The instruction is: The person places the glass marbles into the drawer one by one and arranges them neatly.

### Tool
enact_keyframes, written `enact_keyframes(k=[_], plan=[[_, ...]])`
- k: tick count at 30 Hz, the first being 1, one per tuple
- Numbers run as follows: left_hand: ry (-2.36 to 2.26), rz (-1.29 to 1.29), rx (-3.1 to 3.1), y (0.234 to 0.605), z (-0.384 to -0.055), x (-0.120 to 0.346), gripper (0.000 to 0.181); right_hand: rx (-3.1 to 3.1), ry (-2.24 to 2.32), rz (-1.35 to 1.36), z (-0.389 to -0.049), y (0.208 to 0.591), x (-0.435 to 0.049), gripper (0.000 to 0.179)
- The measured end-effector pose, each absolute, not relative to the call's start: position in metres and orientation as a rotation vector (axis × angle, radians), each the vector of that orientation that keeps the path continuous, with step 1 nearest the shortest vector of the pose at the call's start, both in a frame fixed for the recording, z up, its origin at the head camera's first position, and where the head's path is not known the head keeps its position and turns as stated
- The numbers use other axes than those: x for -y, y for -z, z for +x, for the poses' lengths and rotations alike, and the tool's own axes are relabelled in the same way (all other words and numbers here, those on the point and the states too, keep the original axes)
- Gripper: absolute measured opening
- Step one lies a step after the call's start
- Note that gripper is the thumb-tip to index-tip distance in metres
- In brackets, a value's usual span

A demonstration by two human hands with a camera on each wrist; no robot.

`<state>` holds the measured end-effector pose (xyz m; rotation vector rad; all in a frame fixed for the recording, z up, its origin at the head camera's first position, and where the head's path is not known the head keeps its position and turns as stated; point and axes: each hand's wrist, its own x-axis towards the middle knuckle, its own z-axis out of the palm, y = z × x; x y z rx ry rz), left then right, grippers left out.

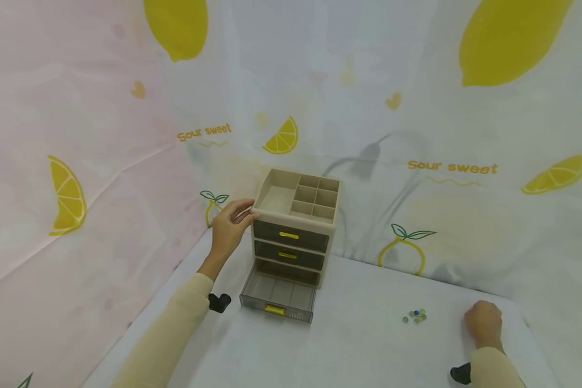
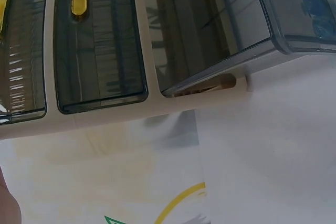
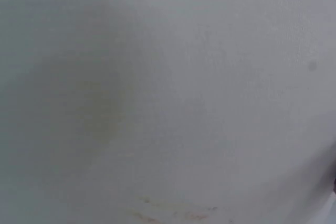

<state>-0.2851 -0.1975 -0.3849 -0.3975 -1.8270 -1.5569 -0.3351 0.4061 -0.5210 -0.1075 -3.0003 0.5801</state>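
Observation:
A beige desktop drawer organizer [image 1: 291,218] stands on the white table, with a divided open tray on top. Its bottom drawer [image 1: 277,299] is pulled out, while the upper drawers [image 2: 100,45] are closed; all have smoky clear fronts and yellow handles. My left hand [image 1: 230,223] holds the organizer's upper left front corner, thumb toward the front and fingers at the side. At the right of the table my right hand [image 1: 484,322] rests as a fist, its fingertips hidden. Several small glass marbles [image 1: 417,317] lie to the left of that hand.
A lemon-printed cloth backdrop [image 1: 354,97] rises behind and to the left of the table [image 1: 359,334]. Black wrist-worn pieces [image 1: 220,303] show beside both sleeves. A lamp-like shadow falls on the backdrop behind the organizer.

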Motion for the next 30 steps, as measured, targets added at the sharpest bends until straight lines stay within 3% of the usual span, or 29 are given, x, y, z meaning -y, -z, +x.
enact_keyframes(k=[9,15,30], plan=[[1.570,-0.403,1.823,0.387,-0.287,0.200,0.039,2.856,-0.862,-0.460,-0.329,0.522,-0.403,0.029],[1.589,-0.407,1.810,0.388,-0.287,0.200,0.039,2.671,-0.846,-0.294,-0.325,0.522,-0.394,0.026],[1.601,-0.403,1.799,0.387,-0.285,0.199,0.038,2.421,-0.979,-0.218,-0.321,0.496,-0.347,0.020]])
